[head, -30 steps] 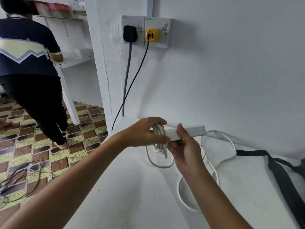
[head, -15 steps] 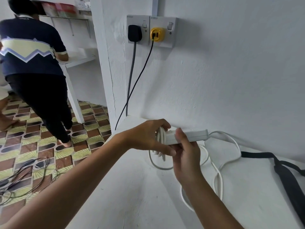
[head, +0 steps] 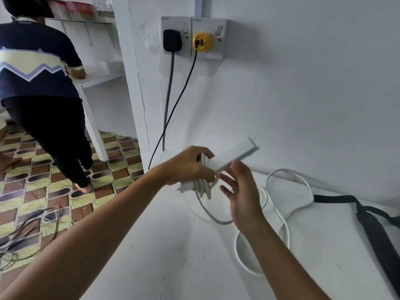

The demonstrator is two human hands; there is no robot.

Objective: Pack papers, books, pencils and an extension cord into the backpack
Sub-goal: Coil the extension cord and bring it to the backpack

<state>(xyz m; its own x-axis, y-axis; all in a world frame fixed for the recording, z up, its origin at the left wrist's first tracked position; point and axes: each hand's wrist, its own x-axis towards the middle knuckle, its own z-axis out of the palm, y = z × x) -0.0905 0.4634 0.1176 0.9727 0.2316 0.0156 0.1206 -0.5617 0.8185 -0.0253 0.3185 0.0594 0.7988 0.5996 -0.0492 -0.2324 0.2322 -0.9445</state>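
My left grip (head: 190, 167) clutches the extension cord (head: 232, 155), coils wound round its strip, raised above the surface (head: 173, 245) near its back edge. My right grip (head: 240, 191) hangs open, fingers spread, just beside.

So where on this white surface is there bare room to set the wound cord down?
Bare: the near stretch of the surface between the two forearms. Crowded: right of the right hand, where loose cord loops, then the black strap.
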